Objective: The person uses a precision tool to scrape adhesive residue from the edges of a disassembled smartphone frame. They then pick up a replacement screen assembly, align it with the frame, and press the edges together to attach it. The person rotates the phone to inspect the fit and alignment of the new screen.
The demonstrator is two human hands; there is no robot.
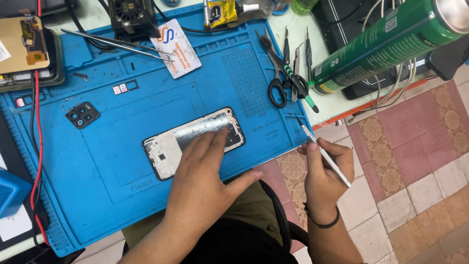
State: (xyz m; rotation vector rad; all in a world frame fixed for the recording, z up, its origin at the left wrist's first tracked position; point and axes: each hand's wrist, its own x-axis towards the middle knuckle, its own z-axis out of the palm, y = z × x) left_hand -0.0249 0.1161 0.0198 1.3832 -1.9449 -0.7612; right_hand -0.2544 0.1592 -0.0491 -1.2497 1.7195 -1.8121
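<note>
**Op:** Logging from the head view. My left hand (202,173) lies flat on the opened phone frame (193,142), fingers stretched out and pressing on the silvery shield plate, thumb splayed off toward the mat's near edge. It grips nothing; I judge it is there to pin the frame so it cannot slide.

**Desk:** Where does the frame sit?

**Op:** Near the middle of the blue work mat (122,161), lying slantwise, its camera-end toward the lower left. My right hand (325,168) is off the mat, over the tiled floor (415,161), fingers closed around thin metal tweezers (323,152) held like a pen, tips pointing up toward the mat's corner. It is kept just beside the phone, apart from it, I'd say so the tool is ready without blocking my view.

**Desk:** Anything cluttering the area?

**Op:** A black camera module (83,115) rests left of the frame, well apart. Small card trays (123,88) lie above it. A white card (175,48) and long tweezers (117,43) sit at the mat's far side, with a dark boxy device (131,17) behind. Scissors (277,73) and several screwdrivers (297,68) lie at the right edge, next to a big green canister (386,44) on its side. A red cable (38,142) runs down the left edge, and a phone with its back off (24,46) sits at far left.

**Desk:** Obstructions?

**Op:** Only my own left fingers, which cover the middle of the frame; what's beneath them I cannot tell.
</note>
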